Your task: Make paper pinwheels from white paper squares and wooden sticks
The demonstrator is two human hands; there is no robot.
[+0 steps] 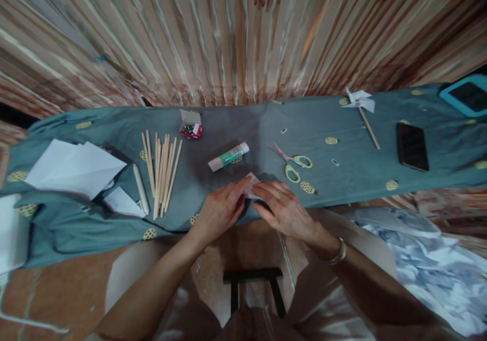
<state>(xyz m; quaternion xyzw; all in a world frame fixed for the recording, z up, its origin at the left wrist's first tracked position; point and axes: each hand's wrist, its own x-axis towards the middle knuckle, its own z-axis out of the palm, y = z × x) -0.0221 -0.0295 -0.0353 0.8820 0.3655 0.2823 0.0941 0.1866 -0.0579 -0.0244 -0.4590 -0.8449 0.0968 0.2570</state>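
White paper (pixel 251 184), a small piece, sits between a person's fingers near the front edge of a pineapple-print cloth (pixel 262 128). The left hand (pixel 224 204) grasps one side; the right hand (pixel 283 206) touches the other, its grip impossible to tell. Just beyond the left hand lies a glue stick (pixel 229 157), with wooden dowels (pixel 163 171) to its left; beyond the right hand, green-handled scissors (pixel 283 154) and, farther right, a paper pinwheel (pixel 359 100).

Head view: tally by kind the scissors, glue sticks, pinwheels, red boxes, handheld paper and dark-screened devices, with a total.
Scissors: 1
Glue stick: 1
Pinwheel: 1
Red box: 1
Handheld paper: 1
Dark-screened: black phone and blue-framed device: 2
Total: 7
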